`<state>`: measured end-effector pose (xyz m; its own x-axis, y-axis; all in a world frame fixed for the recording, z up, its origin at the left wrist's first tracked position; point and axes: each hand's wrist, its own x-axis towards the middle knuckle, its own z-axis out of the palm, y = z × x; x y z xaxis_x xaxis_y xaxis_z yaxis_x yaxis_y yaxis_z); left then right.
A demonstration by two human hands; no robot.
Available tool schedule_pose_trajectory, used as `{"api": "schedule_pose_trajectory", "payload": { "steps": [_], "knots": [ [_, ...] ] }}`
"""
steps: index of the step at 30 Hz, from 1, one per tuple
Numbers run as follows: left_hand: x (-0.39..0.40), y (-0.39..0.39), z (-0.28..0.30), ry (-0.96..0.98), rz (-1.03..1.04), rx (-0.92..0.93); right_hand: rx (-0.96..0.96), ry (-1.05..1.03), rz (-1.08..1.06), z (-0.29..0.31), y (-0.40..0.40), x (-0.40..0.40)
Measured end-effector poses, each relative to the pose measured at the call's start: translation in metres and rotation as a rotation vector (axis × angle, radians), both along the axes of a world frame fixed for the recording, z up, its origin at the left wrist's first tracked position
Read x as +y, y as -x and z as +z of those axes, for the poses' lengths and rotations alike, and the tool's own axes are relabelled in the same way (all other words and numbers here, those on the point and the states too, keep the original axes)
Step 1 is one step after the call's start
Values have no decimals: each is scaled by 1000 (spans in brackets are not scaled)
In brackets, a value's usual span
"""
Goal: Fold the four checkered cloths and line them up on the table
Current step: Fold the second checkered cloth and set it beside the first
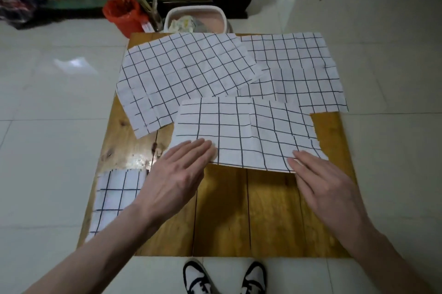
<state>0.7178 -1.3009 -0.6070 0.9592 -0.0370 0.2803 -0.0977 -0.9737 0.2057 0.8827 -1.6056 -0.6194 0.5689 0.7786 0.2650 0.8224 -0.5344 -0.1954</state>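
Both hands, left and right, lie flat and open on the near corners of the half-folded white black-gridded cloth, whose long axis parallels the wooden desk's near edge.

Bare table lies open near my hands; spread cloths cover the far half, folded cloth near-left.

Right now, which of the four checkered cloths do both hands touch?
The middle cloth, nearest the person. The left hand and right hand rest flat on its near edge; nobody touches the other three.
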Motion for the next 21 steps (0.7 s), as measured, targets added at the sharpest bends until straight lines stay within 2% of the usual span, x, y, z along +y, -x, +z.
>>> {"api": "schedule_pose_trajectory", "payload": {
  "steps": [4, 8, 13, 16, 21],
  "knots": [
    [-24, 29, -48, 17, 22, 150, 110, 57, -88, -51, 24, -15],
    [-45, 54, -81, 26, 61, 275, 105, 116, -117, -79, 47, -27],
    [-61, 85, -104, 67, 107, 348, 93, 191, -161, -96, 69, -39],
    [-63, 98, -112, 90, 100, 379, 156, 212, -189, -98, 79, -43],
    [-76, 106, -100, 48, 135, 468, 201, 270, -227, -86, 98, -35]
  ]
}}
